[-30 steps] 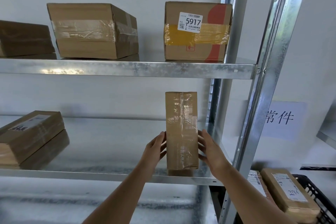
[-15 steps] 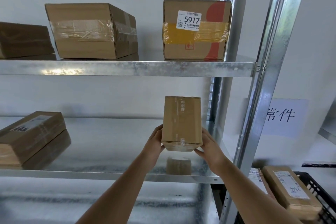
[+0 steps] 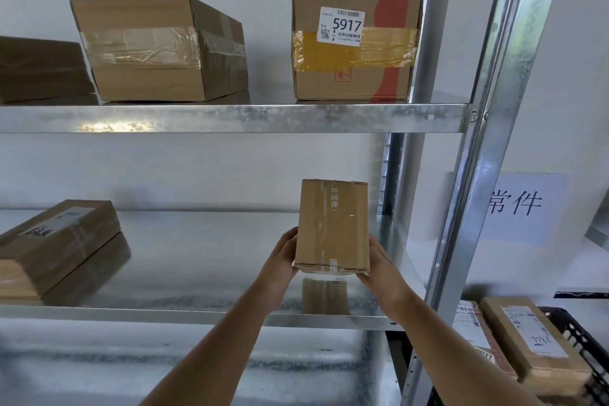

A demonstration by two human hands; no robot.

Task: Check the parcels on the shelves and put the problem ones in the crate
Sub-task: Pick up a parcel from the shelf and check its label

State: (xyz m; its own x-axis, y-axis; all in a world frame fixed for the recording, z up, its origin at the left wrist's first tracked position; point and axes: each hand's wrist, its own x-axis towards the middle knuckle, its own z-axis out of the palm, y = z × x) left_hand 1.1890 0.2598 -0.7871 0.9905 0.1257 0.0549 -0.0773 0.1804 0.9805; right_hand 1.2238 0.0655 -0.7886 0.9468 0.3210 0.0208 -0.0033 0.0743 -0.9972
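A small taped cardboard parcel (image 3: 333, 224) hangs above the middle shelf (image 3: 204, 313), tilted so its underside faces me. My left hand (image 3: 281, 255) grips its left side and my right hand (image 3: 382, 269) grips its right side from below. The upper shelf (image 3: 230, 117) carries a box labelled 5917 (image 3: 357, 43), a plain taped box (image 3: 158, 49) and a dark parcel (image 3: 39, 67) at the left edge. Two flat parcels (image 3: 56, 247) lie stacked at the left of the middle shelf. A black crate (image 3: 583, 349) at the bottom right holds labelled parcels (image 3: 527, 339).
A metal upright post (image 3: 478, 175) stands right of my hands, between the shelves and the crate. A paper sign with printed characters (image 3: 524, 208) hangs on the wall beyond it. Another shelf edge (image 3: 596, 234) shows at the far right.
Both hands lifted the small parcel off the middle shelf and tipped it back, from standing upright to held in the air with its underside showing.
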